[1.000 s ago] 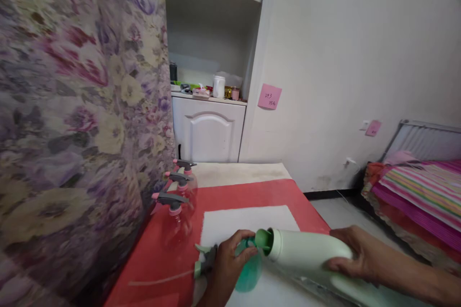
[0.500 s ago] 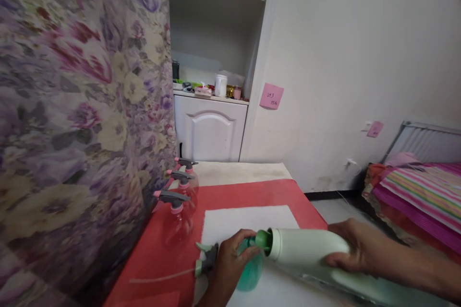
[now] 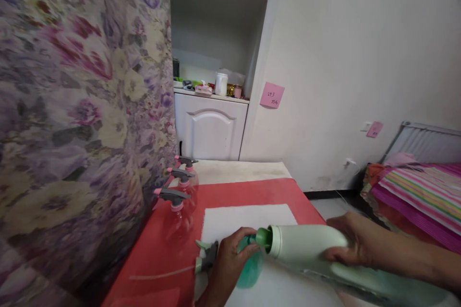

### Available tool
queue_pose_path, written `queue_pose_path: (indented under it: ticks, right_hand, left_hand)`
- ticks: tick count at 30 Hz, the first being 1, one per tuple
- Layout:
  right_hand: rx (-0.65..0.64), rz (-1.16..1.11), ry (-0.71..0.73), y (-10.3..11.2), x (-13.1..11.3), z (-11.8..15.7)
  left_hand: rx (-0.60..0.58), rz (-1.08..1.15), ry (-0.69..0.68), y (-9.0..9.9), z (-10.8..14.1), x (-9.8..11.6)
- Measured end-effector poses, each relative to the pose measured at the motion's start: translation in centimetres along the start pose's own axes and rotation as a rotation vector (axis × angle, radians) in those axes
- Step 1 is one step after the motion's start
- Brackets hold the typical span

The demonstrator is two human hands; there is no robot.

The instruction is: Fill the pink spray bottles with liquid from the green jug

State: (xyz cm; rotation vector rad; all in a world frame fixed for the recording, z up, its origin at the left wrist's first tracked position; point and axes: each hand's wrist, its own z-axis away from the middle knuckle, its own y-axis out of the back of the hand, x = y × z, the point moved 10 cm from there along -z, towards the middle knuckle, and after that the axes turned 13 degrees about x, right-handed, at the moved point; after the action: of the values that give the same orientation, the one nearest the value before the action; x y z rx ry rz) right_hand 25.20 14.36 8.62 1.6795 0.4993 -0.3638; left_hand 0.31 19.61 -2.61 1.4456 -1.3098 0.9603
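My right hand (image 3: 356,244) grips a large pale green jug-like bottle (image 3: 306,244) by its handle, tipped on its side with the mouth pointing left. A green spout (image 3: 264,237) shows at that mouth, right at the neck of a small green see-through bottle (image 3: 251,268). The fingers of my left hand (image 3: 234,254) are closed around this small bottle's neck. Whether liquid is flowing cannot be made out. Left of my left hand lies a grey and green spray head (image 3: 207,259) with a thin clear tube (image 3: 162,276).
Several clear spray bottles with pink and grey heads (image 3: 176,196) stand along the left side of the red-covered table (image 3: 245,192). A white cloth (image 3: 245,216) lies under my hands. A floral curtain (image 3: 82,105) hangs at the left; a bed (image 3: 425,187) stands at the right.
The large bottle and my right hand are very slightly higher, and the bottle's rear end shows more. Both hands keep their holds.
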Motion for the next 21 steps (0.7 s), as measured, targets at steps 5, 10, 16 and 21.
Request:
queue_pose_path:
  ticks: [5, 10, 16, 21]
  right_hand:
    - [-0.182, 0.207, 0.057, -1.2, -0.9, 0.5]
    - [-0.184, 0.235, 0.079, -1.2, -0.9, 0.4]
    - [-0.172, 0.241, 0.071, -0.8, -1.1, 0.1]
    - [-0.174, 0.263, 0.065, -0.7, -1.5, 0.1]
  left_hand:
    - [-0.005, 0.011, 0.023, -0.2, 0.1, -0.2]
    - [-0.003, 0.006, 0.015, -0.2, -0.1, -0.7]
    - [0.000, -0.010, 0.021, -0.1, 0.0, -0.7]
    - [-0.010, -0.018, 0.013, -0.3, 0.1, -0.4]
